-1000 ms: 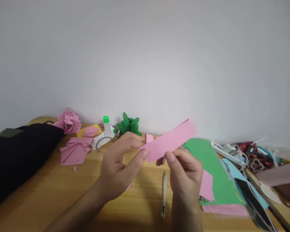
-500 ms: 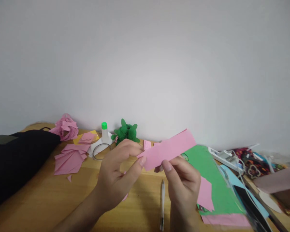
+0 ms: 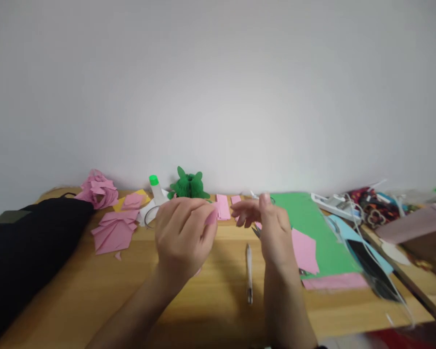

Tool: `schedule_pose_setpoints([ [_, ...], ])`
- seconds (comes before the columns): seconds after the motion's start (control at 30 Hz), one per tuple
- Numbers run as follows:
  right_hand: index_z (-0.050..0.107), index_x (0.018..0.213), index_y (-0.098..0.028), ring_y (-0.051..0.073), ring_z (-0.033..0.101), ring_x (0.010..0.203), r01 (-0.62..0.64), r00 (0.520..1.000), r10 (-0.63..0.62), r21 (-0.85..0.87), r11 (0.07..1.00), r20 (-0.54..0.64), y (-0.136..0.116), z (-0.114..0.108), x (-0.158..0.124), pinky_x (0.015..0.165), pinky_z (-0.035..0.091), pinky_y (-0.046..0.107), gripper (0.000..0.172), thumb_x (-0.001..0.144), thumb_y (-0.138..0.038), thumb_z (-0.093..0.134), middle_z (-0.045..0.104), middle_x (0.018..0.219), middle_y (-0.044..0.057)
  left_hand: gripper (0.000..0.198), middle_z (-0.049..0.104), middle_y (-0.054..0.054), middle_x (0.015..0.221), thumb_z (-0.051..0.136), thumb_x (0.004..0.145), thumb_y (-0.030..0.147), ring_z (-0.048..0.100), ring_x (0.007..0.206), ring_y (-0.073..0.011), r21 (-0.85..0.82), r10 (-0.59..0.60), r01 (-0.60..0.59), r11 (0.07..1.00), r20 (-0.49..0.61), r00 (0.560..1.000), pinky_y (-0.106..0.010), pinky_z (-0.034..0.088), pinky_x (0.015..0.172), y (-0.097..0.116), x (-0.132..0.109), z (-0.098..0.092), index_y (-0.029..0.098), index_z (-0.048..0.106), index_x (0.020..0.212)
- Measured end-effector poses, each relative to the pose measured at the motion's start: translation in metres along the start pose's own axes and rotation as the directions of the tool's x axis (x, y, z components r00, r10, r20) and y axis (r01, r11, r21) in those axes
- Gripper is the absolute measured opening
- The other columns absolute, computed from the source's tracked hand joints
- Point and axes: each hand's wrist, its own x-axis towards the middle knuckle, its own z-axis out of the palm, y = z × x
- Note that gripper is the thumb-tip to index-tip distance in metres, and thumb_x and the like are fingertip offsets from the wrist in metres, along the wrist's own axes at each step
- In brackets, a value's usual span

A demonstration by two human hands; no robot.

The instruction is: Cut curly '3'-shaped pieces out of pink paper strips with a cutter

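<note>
My left hand [image 3: 185, 232] is closed over a pink paper strip [image 3: 211, 216]; only a small part of the strip shows beside the curled fingers. Apart from it, my right hand [image 3: 267, 220] is raised with its fingers bent and spread from the thumb, holding nothing that I can see. Just behind the right hand are the partly hidden blades of scissors [image 3: 256, 231]. A white pen [image 3: 249, 274] lies on the wooden table between my forearms. Folded pink strips [image 3: 223, 207] rest at the back, between the two hands.
A green paper fan figure [image 3: 189, 186] and a green-capped glue bottle [image 3: 157, 189] stand near the wall. Pink paper pieces [image 3: 115, 231] and a black bag [image 3: 36, 242] are at left. On the right are a green sheet [image 3: 327, 242], a power strip [image 3: 336, 207] and cables.
My left hand has turned over and closed around the pink strip, which is now mostly hidden. My right hand has let go of it and lifted away to the right. The view has shifted slightly.
</note>
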Motion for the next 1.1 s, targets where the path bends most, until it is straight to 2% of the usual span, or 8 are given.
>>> schedule_pose_setpoints([
  [0.17, 0.073, 0.067, -0.019, 0.013, 0.057, 0.05, -0.062, 0.998, 0.058, -0.257, 0.964, -0.024, 0.018, -0.031, -0.006, 0.05, 0.044, 0.026, 0.052, 0.085, -0.065, 0.059, 0.069, 0.061, 0.002, 0.019, 0.067, -0.001, 0.075, 0.056, 0.094, 0.006, 0.058, 0.069, -0.016, -0.115, 0.214, -0.181, 0.977, 0.437, 0.874, -0.032, 0.04, 0.061, 0.017, -0.063, 0.001, 0.018, 0.063, 0.08],
  [0.27, 0.072, 0.068, -0.019, 0.015, 0.059, 0.054, -0.175, 0.985, 0.154, -0.489, 0.855, -0.083, 0.044, -0.052, -0.022, 0.052, 0.041, 0.028, 0.04, 0.086, -0.053, 0.061, 0.069, 0.062, 0.003, 0.023, 0.066, -0.002, 0.072, 0.056, 0.094, 0.004, 0.058, 0.069, -0.0151, -0.317, 0.379, -0.246, 0.916, 0.488, 0.786, -0.03, 0.045, 0.066, 0.029, -0.113, -0.008, 0.014, 0.062, 0.074],
  [0.4, 0.073, 0.078, -0.019, 0.018, 0.062, 0.059, -0.286, 0.94, 0.333, -0.699, 0.655, -0.072, 0.085, -0.061, -0.053, 0.058, 0.041, 0.03, 0.022, 0.08, -0.037, 0.061, 0.073, 0.072, 0.005, 0.026, 0.07, -0.005, 0.082, 0.052, 0.098, 0.007, 0.063, 0.079, -0.0163, -0.458, 0.394, -0.096, 0.884, 0.617, 0.681, -0.03, 0.05, 0.074, 0.035, -0.154, -0.02, 0.012, 0.064, 0.075],
  [0.6, 0.067, 0.111, -0.015, 0.023, 0.065, 0.073, -0.314, 0.928, 0.347, -0.782, 0.539, -0.134, 0.131, -0.046, -0.092, 0.065, 0.045, 0.032, 0.039, 0.079, -0.035, 0.057, 0.074, 0.092, 0.012, 0.024, 0.075, -0.005, 0.095, 0.05, 0.101, 0.012, 0.066, 0.102, -0.0176, -0.541, 0.329, 0.155, 0.827, 0.687, 0.648, -0.036, 0.054, 0.094, 0.03, -0.158, -0.023, 0.015, 0.07, 0.087],
  [0.77, 0.06, 0.123, -0.014, 0.026, 0.065, 0.079, -0.308, 0.917, 0.381, -0.817, 0.487, -0.119, 0.133, -0.041, -0.099, 0.068, 0.044, 0.033, 0.046, 0.078, -0.023, 0.053, 0.072, 0.086, 0.01, 0.026, 0.075, -0.007, 0.109, 0.053, 0.098, 0.011, 0.063, 0.116, -0.021, -0.548, 0.291, 0.249, 0.799, 0.714, 0.636, -0.043, 0.053, 0.098, 0.016, -0.154, -0.017, 0.02, 0.074, 0.086],
  [0.93, 0.057, 0.129, -0.01, 0.028, 0.064, 0.075, -0.307, 0.885, 0.454, -0.864, 0.398, -0.105, 0.123, -0.04, -0.091, 0.066, 0.042, 0.034, 0.053, 0.078, -0.017, 0.05, 0.071, 0.082, 0.012, 0.027, 0.063, -0.011, 0.138, 0.051, 0.099, 0.017, 0.053, 0.132, -0.0273, -0.471, 0.352, 0.199, 0.859, 0.826, 0.44, -0.053, 0.045, 0.105, -0.006, -0.147, -0.022, 0.025, 0.073, 0.111],
  [1.0, 0.061, 0.125, -0.012, 0.024, 0.061, 0.069, -0.318, 0.897, 0.43, -0.821, 0.474, -0.099, 0.118, -0.035, -0.087, 0.064, 0.041, 0.034, 0.05, 0.077, -0.018, 0.047, 0.069, 0.08, 0.009, 0.027, 0.057, -0.013, 0.145, 0.056, 0.097, 0.024, 0.049, 0.136, -0.0302, -0.461, 0.364, 0.189, 0.867, 0.845, 0.393, -0.055, 0.04, 0.11, -0.014, -0.147, -0.028, 0.024, 0.069, 0.121],
  [1.1, 0.066, 0.105, -0.017, 0.018, 0.057, 0.06, -0.341, 0.92, 0.393, -0.507, 0.792, -0.005, 0.11, -0.014, -0.078, 0.059, 0.043, 0.03, 0.038, 0.078, -0.022, 0.041, 0.061, 0.067, 0.001, 0.043, 0.051, -0.015, 0.15, 0.064, 0.093, 0.04, 0.047, 0.138, -0.0321, -0.513, 0.439, 0.145, 0.846, 0.824, 0.358, -0.053, 0.035, 0.114, -0.02, -0.155, -0.033, 0.023, 0.061, 0.133],
])
